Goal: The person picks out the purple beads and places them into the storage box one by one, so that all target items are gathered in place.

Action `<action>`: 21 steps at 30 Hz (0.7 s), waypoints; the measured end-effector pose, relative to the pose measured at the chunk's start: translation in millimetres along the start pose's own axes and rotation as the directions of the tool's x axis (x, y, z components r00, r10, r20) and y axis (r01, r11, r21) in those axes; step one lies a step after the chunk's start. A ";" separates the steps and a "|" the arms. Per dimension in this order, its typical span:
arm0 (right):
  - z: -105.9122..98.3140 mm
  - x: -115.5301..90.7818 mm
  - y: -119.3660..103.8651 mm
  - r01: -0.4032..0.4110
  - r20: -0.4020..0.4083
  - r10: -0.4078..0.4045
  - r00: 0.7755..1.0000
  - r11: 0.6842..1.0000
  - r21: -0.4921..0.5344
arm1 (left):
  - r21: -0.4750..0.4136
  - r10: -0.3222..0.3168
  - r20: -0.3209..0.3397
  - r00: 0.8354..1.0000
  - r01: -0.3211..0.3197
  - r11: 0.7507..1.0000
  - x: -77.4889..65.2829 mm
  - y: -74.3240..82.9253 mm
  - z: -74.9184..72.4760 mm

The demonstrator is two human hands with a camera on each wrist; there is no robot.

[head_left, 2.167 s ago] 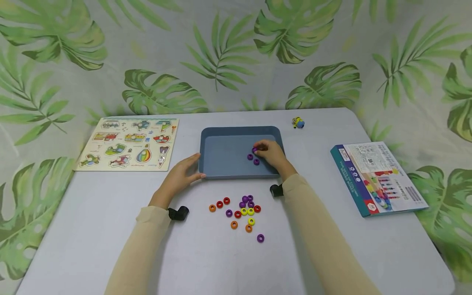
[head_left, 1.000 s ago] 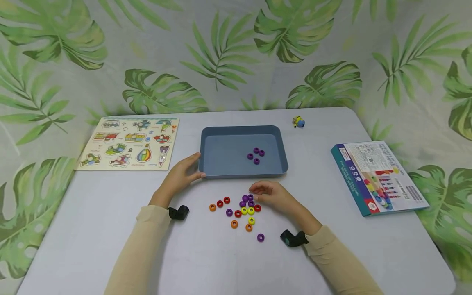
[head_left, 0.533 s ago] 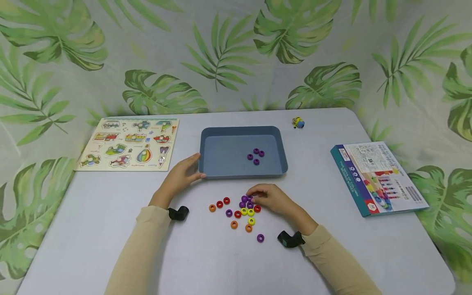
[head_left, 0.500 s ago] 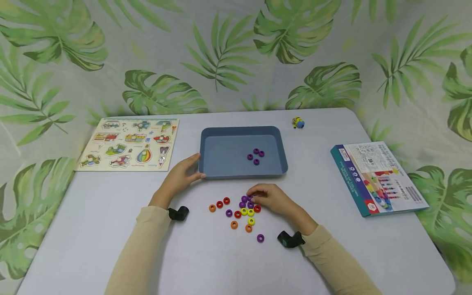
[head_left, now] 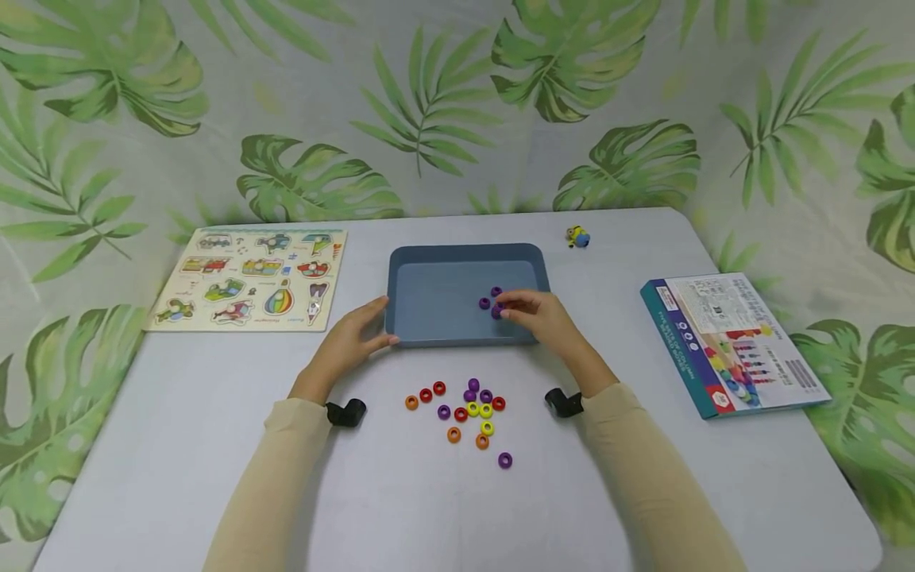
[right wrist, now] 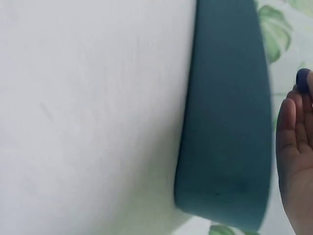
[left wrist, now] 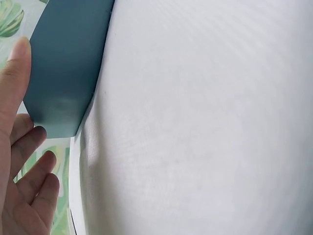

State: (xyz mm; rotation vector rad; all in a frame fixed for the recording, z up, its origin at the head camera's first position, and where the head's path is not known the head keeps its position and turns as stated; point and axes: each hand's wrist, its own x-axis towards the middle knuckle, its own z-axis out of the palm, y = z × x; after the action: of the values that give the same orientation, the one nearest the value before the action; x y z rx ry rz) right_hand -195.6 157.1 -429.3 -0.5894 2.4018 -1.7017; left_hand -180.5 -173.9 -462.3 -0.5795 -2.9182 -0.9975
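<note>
My right hand (head_left: 539,318) is over the right part of the blue-grey tray (head_left: 436,298), pinching a purple bead (right wrist: 302,81) between thumb and fingertips. Close under it lie several purple beads (head_left: 484,303) in the tray, partly hidden by the fingers. At the tray's front left corner, my left hand (head_left: 350,342) touches the outside with thumb and fingertips; the left wrist view shows its other fingers (left wrist: 36,181) loosely bent beside the wall. In front of the tray, loose purple beads (head_left: 469,396), yellow beads (head_left: 487,429), red beads (head_left: 426,395) and orange beads (head_left: 453,434) lie on the table.
A picture puzzle board (head_left: 246,278) lies to the left of the tray. On the right is a flat toy box (head_left: 736,342). A small yellow and blue figure (head_left: 577,237) stands behind the tray's right end. Leaf-patterned cloth (head_left: 443,103) hangs behind the white table (head_left: 400,508).
My right hand set a purple bead in the tray, went back to the loose beads, took another purple one and carried it over the tray. My left hand has stayed at the corner.
</note>
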 end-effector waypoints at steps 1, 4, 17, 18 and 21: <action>-2.2 7.6 6.5 -0.008 -0.012 0.008 1.000 1.000 -0.021 | -0.001 0.001 -0.002 1.000 -0.001 1.000 0.1 -0.3 -0.3; -6.0 24.4 18.5 -0.064 -0.034 0.062 0.998 0.996 -0.065 | -0.004 -0.001 -0.003 1.000 0.001 1.000 0.0 -0.6 -1.1; -3.7 49.5 36.8 -0.168 -0.036 0.164 0.986 0.965 -0.200 | 0.001 0.018 -0.016 1.000 -0.018 1.000 1.1 -2.0 0.8; -3.2 49.8 37.4 -0.173 -0.038 0.168 0.985 0.963 -0.209 | 0.001 0.020 -0.018 1.000 -0.020 1.000 1.3 -2.1 1.1; -2.3 50.1 39.2 -0.178 -0.036 0.175 0.984 0.957 -0.228 | 0.001 0.017 -0.015 1.000 -0.017 1.000 1.6 -2.4 1.8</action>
State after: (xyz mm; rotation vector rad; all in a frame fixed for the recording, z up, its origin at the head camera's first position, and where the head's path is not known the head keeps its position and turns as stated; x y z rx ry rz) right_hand -251.3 150.6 -459.5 -0.3752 2.5954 -1.3738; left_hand -182.6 -174.1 -464.9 -0.5929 -2.8958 -0.9936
